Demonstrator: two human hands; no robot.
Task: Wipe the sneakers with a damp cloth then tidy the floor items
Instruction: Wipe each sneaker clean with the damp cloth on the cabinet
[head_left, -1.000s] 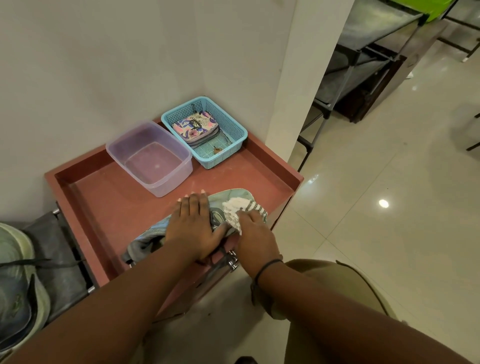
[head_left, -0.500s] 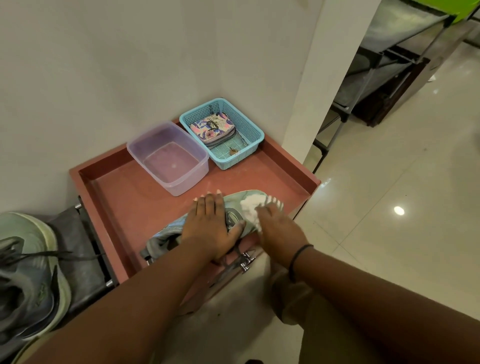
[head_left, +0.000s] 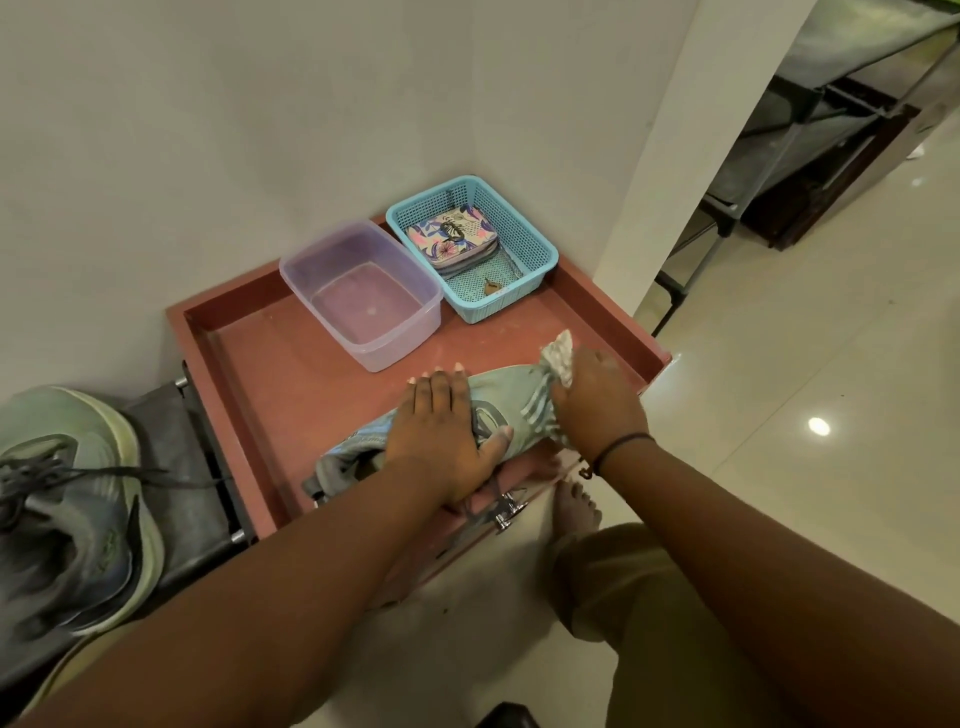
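Note:
A pale green and grey sneaker (head_left: 511, 395) lies on its side near the front edge of the reddish tray-top stand (head_left: 270, 374). My left hand (head_left: 441, 434) presses flat on its middle, fingers spread, thumb over the side. My right hand (head_left: 592, 400) is closed on a white striped cloth (head_left: 558, 353) and holds it against the sneaker's toe end. The second sneaker (head_left: 67, 514), grey with a pale green sole and dark laces, rests on a dark rack at the far left.
A clear plastic tub (head_left: 363, 296) with a little water stands behind the sneaker. Beside it a blue basket (head_left: 524, 244) holds a patterned pouch. A white wall and pillar rise behind. Glossy tiled floor lies to the right, with a dark shelf rack (head_left: 810, 130) beyond. My bare foot (head_left: 574, 506) is below the stand.
My right hand with the cloth has slid from the sneaker's middle out to its toe end. My left hand has stayed pressed on the shoe. The view has shifted left, showing more of the second sneaker.

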